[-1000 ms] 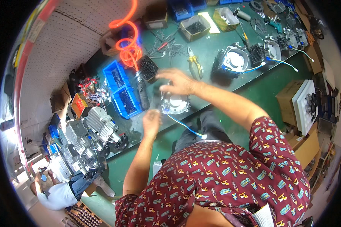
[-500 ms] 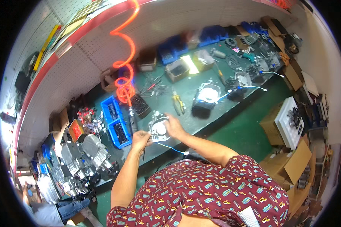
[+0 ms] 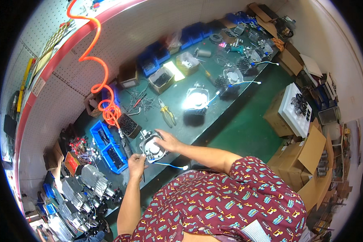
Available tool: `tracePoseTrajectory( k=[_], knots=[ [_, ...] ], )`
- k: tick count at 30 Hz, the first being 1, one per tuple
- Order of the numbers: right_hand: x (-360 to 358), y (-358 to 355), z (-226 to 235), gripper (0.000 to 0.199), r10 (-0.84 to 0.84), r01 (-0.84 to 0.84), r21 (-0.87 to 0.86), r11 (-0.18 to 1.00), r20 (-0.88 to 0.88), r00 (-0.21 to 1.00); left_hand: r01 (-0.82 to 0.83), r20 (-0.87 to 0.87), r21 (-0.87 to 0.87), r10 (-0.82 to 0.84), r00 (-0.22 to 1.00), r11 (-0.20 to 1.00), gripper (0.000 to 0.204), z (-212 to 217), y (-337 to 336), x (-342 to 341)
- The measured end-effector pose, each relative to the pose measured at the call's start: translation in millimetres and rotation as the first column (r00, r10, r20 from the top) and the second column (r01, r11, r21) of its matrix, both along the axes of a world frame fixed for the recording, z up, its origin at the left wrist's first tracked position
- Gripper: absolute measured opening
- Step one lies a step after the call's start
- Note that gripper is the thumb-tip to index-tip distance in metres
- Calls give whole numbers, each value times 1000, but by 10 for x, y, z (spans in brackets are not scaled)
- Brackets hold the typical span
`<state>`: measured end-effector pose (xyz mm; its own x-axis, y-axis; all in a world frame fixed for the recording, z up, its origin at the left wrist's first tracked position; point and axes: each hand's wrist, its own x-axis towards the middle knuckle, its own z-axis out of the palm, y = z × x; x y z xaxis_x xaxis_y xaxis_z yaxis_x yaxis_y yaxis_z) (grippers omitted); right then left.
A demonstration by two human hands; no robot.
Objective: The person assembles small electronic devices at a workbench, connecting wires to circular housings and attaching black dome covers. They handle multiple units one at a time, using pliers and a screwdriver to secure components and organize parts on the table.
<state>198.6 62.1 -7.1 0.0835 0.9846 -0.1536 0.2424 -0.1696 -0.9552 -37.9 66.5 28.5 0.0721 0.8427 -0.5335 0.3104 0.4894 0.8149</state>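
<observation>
In the head view, the roundish metal housing [image 3: 151, 149] is sitting at the near side of the green bench [image 3: 183, 128], about 7 or 8 o'clock from the middle. The right hand [image 3: 170, 143] is reaching over its 2 o'clock rim, fingers loosely curled; can't tell if it's really gripping. The left hand [image 3: 136, 163] is bunching its fingers by the 7 o'clock edge, but whatever it's pinching, if anything, isn't showing. A blue-and-white wire [image 3: 167, 164] is trailing toward 4. Around the housing, a black tool [image 3: 126, 148] is lying at 9, pliers [image 3: 166, 113] at 1.
</observation>
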Motion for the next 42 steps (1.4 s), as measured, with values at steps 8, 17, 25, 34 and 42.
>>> tracePoseTrajectory(
  k=[8, 17, 25, 34, 42],
  knots=[
    [1464, -562, 23, 41, -820, 830, -56, 555, 130, 557, 256, -135, 508, -217, 967, 822, 20, 1037, 613, 1128],
    [2373, 365, -335, 73, -370, 324, 219, 920, 221, 902, 451, -297, 274, -371, 880, 850, 26, 149, 1298, 2933],
    [2720, 589, -51, 64, 71, -86, 46, 995, 261, 963, 33, 141, -227, -1, 990, 973, 18, 141, 955, 2888],
    [2745, 588, 61, 66, 140, -144, 7, 989, 203, 969, -74, 136, -141, 93, 986, 987, 18, 65, 772, 2881],
    [3746, -506, -101, 43, -137, 183, -189, 965, 231, 963, 195, -157, 732, -117, 981, 653, 27, 802, 1256, 3677]
  ],
)
